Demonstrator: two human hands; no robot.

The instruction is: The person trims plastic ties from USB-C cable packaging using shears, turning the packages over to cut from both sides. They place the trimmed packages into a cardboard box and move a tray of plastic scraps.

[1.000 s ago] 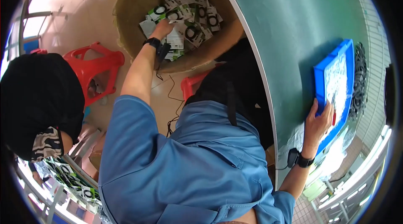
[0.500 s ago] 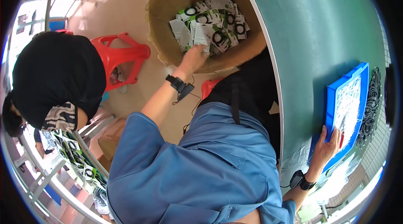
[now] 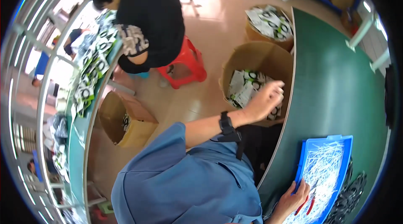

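Observation:
My left hand (image 3: 264, 101) is raised over a round-sided cardboard box (image 3: 256, 54), its fingers loosely curled in and nothing visible in them. Inside that box lie many flat white-and-green packages (image 3: 242, 92) with black ring-like shapes on them. At the near end of the table, my right hand (image 3: 294, 198) rests over the rim of a blue tray (image 3: 303, 157), thumb and fingers apart. Thin white strips (image 3: 325, 161) fill the tray. A hand tool with red handles (image 3: 310, 207) lies on the strips beside my right fingertips, its jaws hard to make out.
Black coiled cords (image 3: 350, 194) lie beside the tray on the green table (image 3: 331, 85). Another filled carton (image 3: 262, 34) stands beyond the box. To the left are a red stool (image 3: 187, 66), a person in black (image 3: 151, 22), an open carton (image 3: 138, 134) and a bench piled with packages (image 3: 90, 79).
My left hand has come up from the packages, leaving the white one it touched. The view has swung left, showing more of the floor and bench. My right hand stays at the tray.

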